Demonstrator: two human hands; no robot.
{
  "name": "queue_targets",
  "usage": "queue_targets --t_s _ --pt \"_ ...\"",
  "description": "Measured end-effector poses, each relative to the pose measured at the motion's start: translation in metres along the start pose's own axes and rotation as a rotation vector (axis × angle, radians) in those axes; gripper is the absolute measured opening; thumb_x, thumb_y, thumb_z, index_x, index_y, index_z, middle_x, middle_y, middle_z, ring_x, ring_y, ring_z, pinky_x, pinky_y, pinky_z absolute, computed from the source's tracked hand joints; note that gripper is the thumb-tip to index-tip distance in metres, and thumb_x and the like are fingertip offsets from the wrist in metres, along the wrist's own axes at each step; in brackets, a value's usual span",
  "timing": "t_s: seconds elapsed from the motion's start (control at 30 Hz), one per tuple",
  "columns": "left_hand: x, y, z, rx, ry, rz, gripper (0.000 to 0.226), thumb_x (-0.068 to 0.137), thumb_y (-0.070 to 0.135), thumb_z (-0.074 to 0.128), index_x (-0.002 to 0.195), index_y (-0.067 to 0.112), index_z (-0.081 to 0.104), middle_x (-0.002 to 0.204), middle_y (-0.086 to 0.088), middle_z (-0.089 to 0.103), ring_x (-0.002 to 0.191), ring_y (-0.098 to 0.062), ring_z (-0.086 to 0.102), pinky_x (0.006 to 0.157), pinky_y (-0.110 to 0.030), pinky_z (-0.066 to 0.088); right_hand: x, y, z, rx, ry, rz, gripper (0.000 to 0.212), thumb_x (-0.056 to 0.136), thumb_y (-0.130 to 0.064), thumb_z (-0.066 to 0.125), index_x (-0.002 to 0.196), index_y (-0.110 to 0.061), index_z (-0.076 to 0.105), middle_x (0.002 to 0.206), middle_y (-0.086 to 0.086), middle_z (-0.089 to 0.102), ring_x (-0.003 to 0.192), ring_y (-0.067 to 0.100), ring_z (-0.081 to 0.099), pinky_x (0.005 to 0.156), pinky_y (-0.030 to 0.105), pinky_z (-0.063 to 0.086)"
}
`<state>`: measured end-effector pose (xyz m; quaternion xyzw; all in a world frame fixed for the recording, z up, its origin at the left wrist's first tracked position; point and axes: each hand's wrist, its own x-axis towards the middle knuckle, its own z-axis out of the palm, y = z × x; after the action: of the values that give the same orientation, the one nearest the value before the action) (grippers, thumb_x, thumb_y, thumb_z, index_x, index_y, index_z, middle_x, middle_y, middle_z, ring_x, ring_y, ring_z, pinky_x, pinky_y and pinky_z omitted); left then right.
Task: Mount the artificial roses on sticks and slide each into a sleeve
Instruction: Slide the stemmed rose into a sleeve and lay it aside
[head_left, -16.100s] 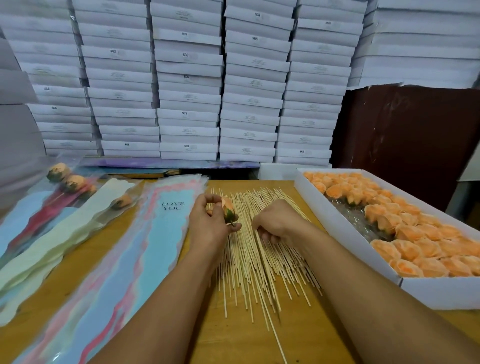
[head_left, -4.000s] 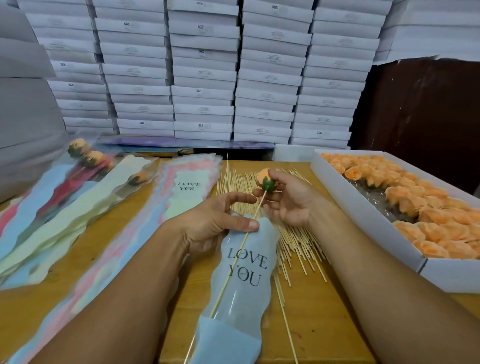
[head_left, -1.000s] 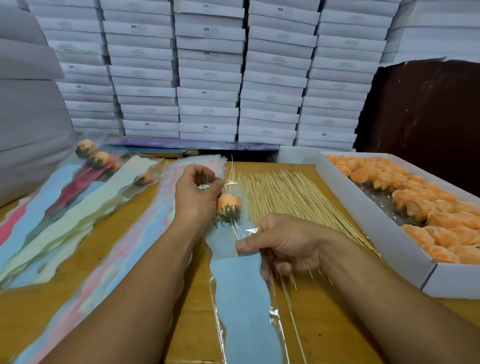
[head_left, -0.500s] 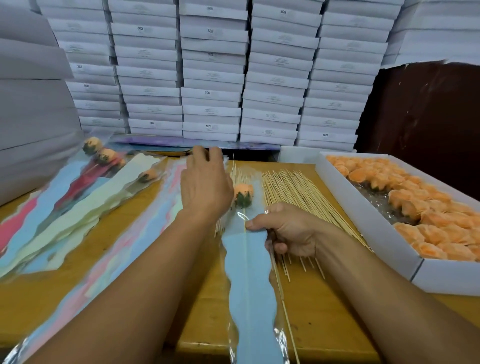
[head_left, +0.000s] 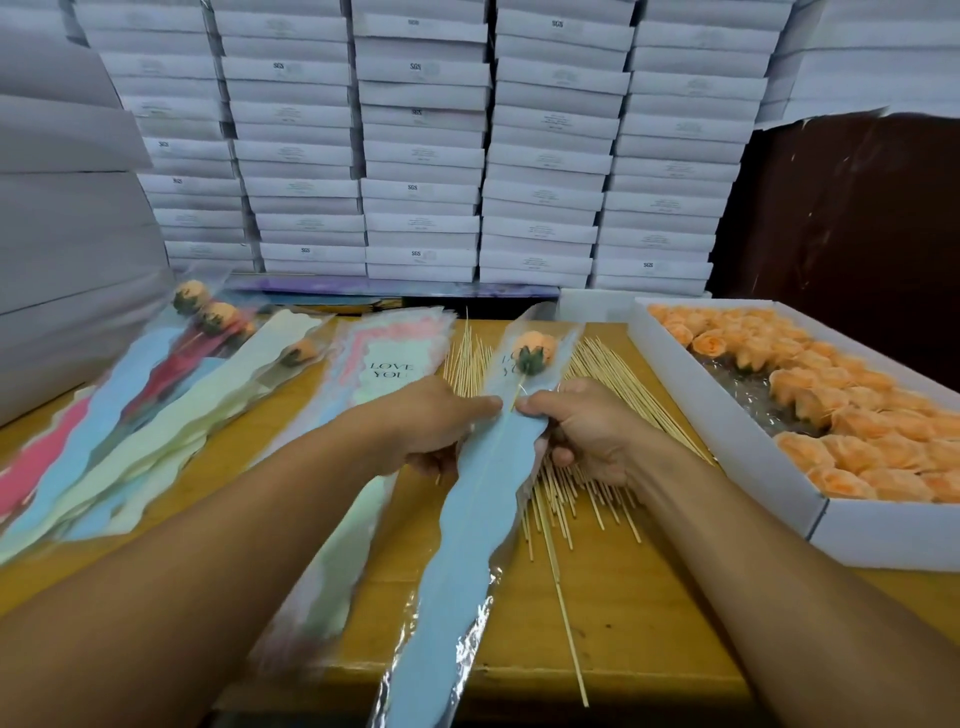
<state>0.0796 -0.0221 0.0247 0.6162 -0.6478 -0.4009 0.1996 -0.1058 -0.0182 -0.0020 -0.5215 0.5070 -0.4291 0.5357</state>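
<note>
Blue sleeve (head_left: 483, 483), one rose (head_left: 534, 347), two hands.

Both hands meet at the centre of the view, pinching one blue sleeve (head_left: 483, 467) by its edges: the left hand (head_left: 431, 421) on its 9 o'clock side, the right hand (head_left: 582, 426) on its 3 o'clock side. Inside the sleeve's clear top, toward 12 o'clock, sits an orange rose (head_left: 532, 351) on its stick (green calyx downward). Loose sticks (head_left: 571, 499) lie under the sleeve on the wooden table (head_left: 639, 613). At 3 o'clock a white box (head_left: 727, 457) holds more roses. At 9 o'clock lie finished sleeved roses (head_left: 208, 322) and flat empty sleeves (head_left: 389, 358).
</note>
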Motion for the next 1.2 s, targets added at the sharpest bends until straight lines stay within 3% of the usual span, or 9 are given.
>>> queue_targets --t_s 0.13,0.23,0.3,0.37,0.47,0.6,0.73,1.03,1.2 --pt "-0.012 -0.017 -0.001 -0.358 -0.286 -0.067 0.026 0.092 0.029 0.071 0.096 0.004 0.069 0.070 -0.008 0.068 0.050 -0.015 0.056 0.040 -0.020 0.038 0.002 0.001 0.000 -0.017 0.036 -0.016 0.017 0.097 -0.012 0.062 0.100 0.003 0.066 0.070 0.013 0.068 0.044 0.011 0.054 0.034 0.019 0.035" --pt "-0.011 -0.025 0.002 -0.529 -0.292 -0.011 0.023 0.090 0.012 0.069 0.068 0.008 0.072 0.062 -0.008 0.065 0.047 -0.013 0.056 0.038 -0.019 0.039 0.002 0.001 0.001 0.002 0.015 -0.011 0.018 0.099 -0.015 0.062 0.095 0.002 0.067 0.066 0.014 0.063 0.046 0.014 0.052 0.035 0.020 0.036" --pt "-0.009 -0.027 0.002 -0.604 -0.276 0.034 0.021 0.090 0.009 0.068 0.070 0.006 0.073 0.068 -0.010 0.069 0.050 -0.016 0.063 0.041 -0.020 0.043 0.000 0.001 0.003 0.020 -0.044 -0.002 0.022 0.099 -0.022 0.062 0.096 -0.001 0.069 0.073 0.015 0.065 0.050 0.015 0.053 0.037 0.020 0.036" --pt "-0.009 -0.024 0.000 -0.656 -0.254 0.088 0.013 0.090 0.010 0.067 0.081 0.002 0.073 0.075 -0.014 0.072 0.055 -0.019 0.067 0.047 -0.023 0.048 -0.006 -0.002 0.005 0.043 -0.168 0.023 0.025 0.097 -0.031 0.064 0.099 -0.006 0.069 0.078 0.010 0.069 0.054 0.014 0.055 0.037 0.019 0.037" --pt "-0.005 -0.017 -0.005 -0.718 -0.117 0.148 0.016 0.091 0.008 0.065 0.078 0.002 0.073 0.076 -0.017 0.072 0.056 -0.023 0.067 0.049 -0.025 0.053 -0.017 -0.007 0.008 -0.014 -0.470 0.107 0.040 0.091 -0.040 0.069 0.106 -0.003 0.066 0.085 0.013 0.071 0.054 0.013 0.061 0.036 0.016 0.039" --pt "0.005 -0.009 -0.014 -0.699 0.071 0.232 0.013 0.093 0.007 0.063 0.086 -0.003 0.069 0.090 -0.024 0.070 0.069 -0.030 0.065 0.064 -0.032 0.053 -0.030 -0.006 0.023 -0.156 -0.784 0.151 0.023 0.092 -0.021 0.063 0.095 0.001 0.065 0.083 0.009 0.074 0.055 0.011 0.069 0.037 0.015 0.043" --pt "0.013 -0.011 -0.022 -0.684 0.169 0.247 0.030 0.095 0.008 0.061 0.107 -0.019 0.063 0.105 -0.034 0.068 0.083 -0.036 0.064 0.084 -0.048 0.050 -0.029 0.002 0.038 -0.131 -0.700 0.116 0.006 0.096 -0.007 0.064 0.096 -0.003 0.068 0.089 0.014 0.069 0.055 0.010 0.067 0.036 0.014 0.041" --pt "0.033 -0.041 -0.073 -0.629 0.172 0.166 0.016 0.096 0.008 0.057 0.099 -0.002 0.069 0.096 -0.021 0.074 0.070 -0.026 0.071 0.073 -0.036 0.059 -0.027 -0.001 0.035 -0.040 -0.674 0.108 0.017 0.096 -0.020 0.066 0.107 -0.010 0.073 0.089 0.014 0.074 0.057 0.013 0.066 0.036 0.015 0.042" --pt "0.037 -0.089 -0.148 -0.256 0.367 0.074 0.025 0.091 0.009 0.068 0.095 -0.016 0.064 0.099 -0.035 0.068 0.083 -0.038 0.065 0.091 -0.058 0.052 -0.027 -0.003 0.033 -0.055 -0.632 0.105 0.021 0.098 -0.019 0.064 0.112 -0.005 0.070 0.087 0.015 0.073 0.056 0.013 0.064 0.036 0.015 0.041"
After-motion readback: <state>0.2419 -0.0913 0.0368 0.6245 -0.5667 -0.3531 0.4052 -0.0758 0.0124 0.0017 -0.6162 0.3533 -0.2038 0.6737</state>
